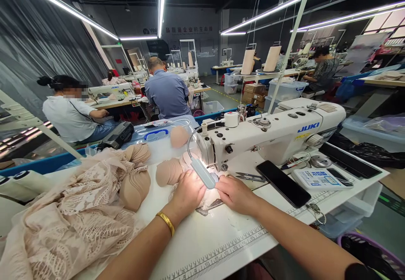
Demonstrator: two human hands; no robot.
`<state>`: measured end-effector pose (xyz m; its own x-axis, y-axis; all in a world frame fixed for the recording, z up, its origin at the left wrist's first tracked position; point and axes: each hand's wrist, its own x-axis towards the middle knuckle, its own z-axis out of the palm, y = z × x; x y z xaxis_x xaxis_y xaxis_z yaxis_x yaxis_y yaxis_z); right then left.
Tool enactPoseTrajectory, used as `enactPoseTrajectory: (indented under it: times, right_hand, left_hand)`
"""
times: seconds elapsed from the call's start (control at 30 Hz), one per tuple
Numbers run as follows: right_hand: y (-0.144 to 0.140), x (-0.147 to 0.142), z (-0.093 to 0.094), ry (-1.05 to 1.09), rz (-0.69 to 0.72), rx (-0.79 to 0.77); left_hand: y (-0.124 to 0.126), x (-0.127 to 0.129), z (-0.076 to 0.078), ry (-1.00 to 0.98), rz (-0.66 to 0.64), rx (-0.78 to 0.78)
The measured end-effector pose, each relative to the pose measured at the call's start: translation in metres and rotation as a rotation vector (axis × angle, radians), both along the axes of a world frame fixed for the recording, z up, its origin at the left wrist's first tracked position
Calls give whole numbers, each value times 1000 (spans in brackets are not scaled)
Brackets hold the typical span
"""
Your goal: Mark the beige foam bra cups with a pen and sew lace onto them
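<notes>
Both arms reach forward, and the two hands lie close together, palms down. The left hand (186, 193) is flat, with fingers curled a little and a gold band on the wrist. The right hand (236, 193) is flat too, fingers pointing left toward the other hand.

The sewing machine (272, 134) has a smooth, glossy white enamelled body, with bright metal at the thread guides. Its lamp (202, 173) sits on a bendy, shiny metal neck. The table (202, 246) is smooth white laminate with a printed ruler along its edge. Heaped on it is beige lace fabric (72, 212) — open-patterned, rough-looking, matt. The moulded bra cups (136, 187) look like soft matt foam. A phone (283, 183) shows black glossy glass. The bangle (166, 222) on the left wrist gleams — polished gold-coloured metal.
</notes>
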<state>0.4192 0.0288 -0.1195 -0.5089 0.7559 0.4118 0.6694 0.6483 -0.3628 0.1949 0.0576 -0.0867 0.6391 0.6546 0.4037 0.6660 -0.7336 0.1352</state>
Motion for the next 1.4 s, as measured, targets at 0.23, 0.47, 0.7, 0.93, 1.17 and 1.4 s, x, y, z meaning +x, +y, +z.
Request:
enactPoseTrajectory:
  times: [0.23, 0.47, 0.7, 0.93, 1.17, 1.4]
  right_hand:
    - [-17, -2, 13, 274, 2, -180]
    - [-47, -43, 36, 910, 9, -978]
    - [-104, -71, 44, 1142, 36, -924]
    - [-151, -55, 37, 1076, 176, -1053]
    - [-156, -51, 26, 1084, 16, -887]
    - [-164, -46, 19, 1053, 28, -924]
  left_hand:
    - [-8, -21, 7, -108, 32, -26]
    - [-109, -41, 3, -406, 28, -209]
    - [-195, -7, -10, -1632, 242, -1505]
    - [-177, -4, 18, -1926, 357, -1151]
    - [-175, -1, 17, -1962, 265, -1485]
    - [-175, 2, 20, -1997, 498, -1492]
